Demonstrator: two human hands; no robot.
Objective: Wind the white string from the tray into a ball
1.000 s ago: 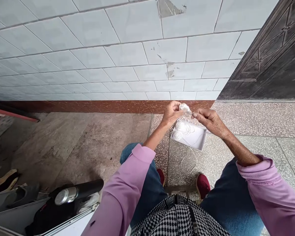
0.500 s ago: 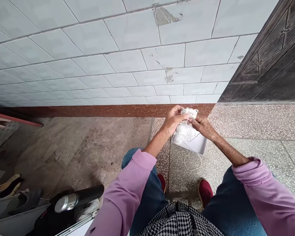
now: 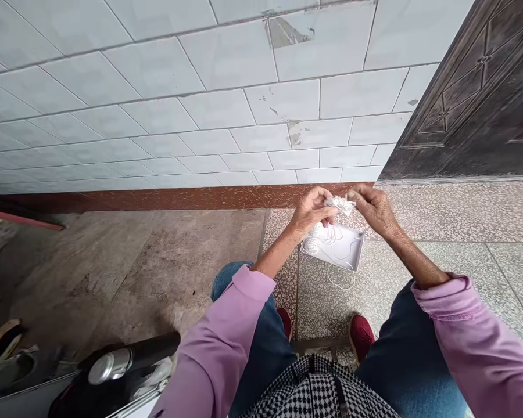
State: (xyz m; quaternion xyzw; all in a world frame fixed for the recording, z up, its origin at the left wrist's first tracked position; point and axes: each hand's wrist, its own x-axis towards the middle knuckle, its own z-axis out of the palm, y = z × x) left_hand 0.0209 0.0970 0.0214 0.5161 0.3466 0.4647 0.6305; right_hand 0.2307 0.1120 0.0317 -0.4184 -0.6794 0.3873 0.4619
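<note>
Just above the tray, my left hand (image 3: 310, 210) pinches a small white piece of cord work (image 3: 341, 204), which looks knotted or crocheted. At its right edge, my right hand (image 3: 373, 210) is closed with thumb and forefinger together on a strand of the white cord. Whether a hook or needle is in those fingers is too small to tell. Below the hands, a shallow white tray (image 3: 353, 260) lies on the floor with a ball of white cord (image 3: 312, 245) and loose strands inside. One loop of cord (image 3: 340, 288) hangs over its front edge.
A white tiled wall (image 3: 209, 110) with a brown skirting stands ahead, and a dark panelled door (image 3: 475, 128) at right. At lower left, a dark cylinder with a silver cap (image 3: 108, 366) lies across an open container. Red shoes (image 3: 361, 335) rest on speckled floor.
My right hand has moved up and away to the right from the left hand, exposing more of the white piece. The left hand still holds the piece. The view has shifted slightly.
</note>
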